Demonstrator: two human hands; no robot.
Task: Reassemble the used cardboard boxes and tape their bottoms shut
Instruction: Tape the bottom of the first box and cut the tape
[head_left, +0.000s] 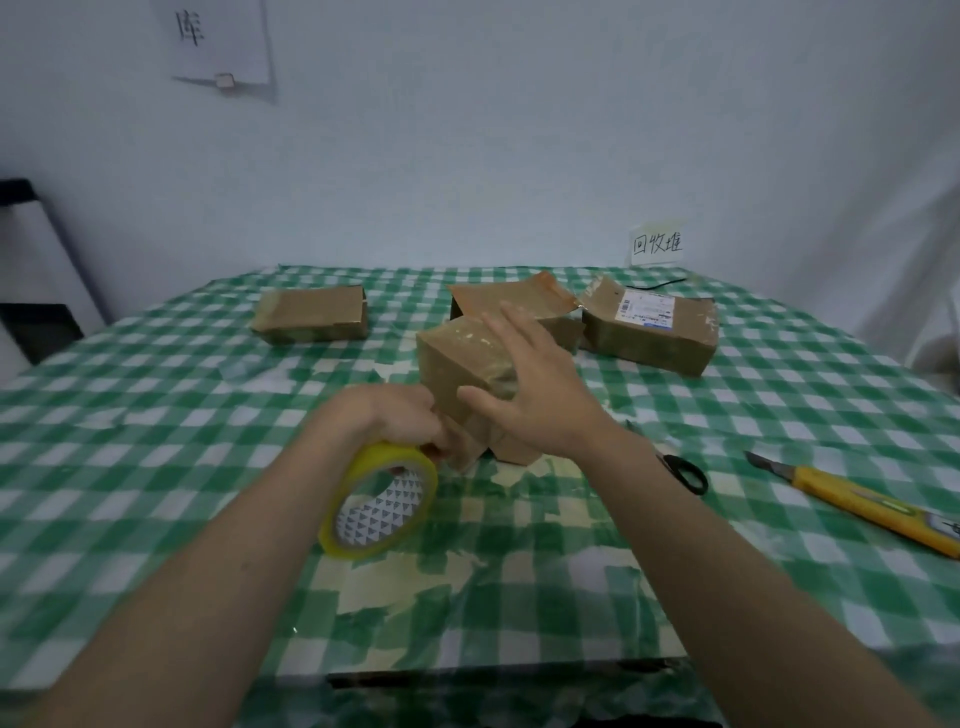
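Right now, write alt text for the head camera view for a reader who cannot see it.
A person's right hand lies flat with straight fingers on a small cardboard box while the left hand grips a yellow tape roll against its near side. Three more boxes sit behind on a green checked tablecloth; black-handled scissors and a yellow utility knife lie to the right.

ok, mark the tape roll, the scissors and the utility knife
tape roll (378, 501), head view, patterned inner core
scissors (687, 472), head view, black handle loop
utility knife (852, 501), head view, middle of yellow body
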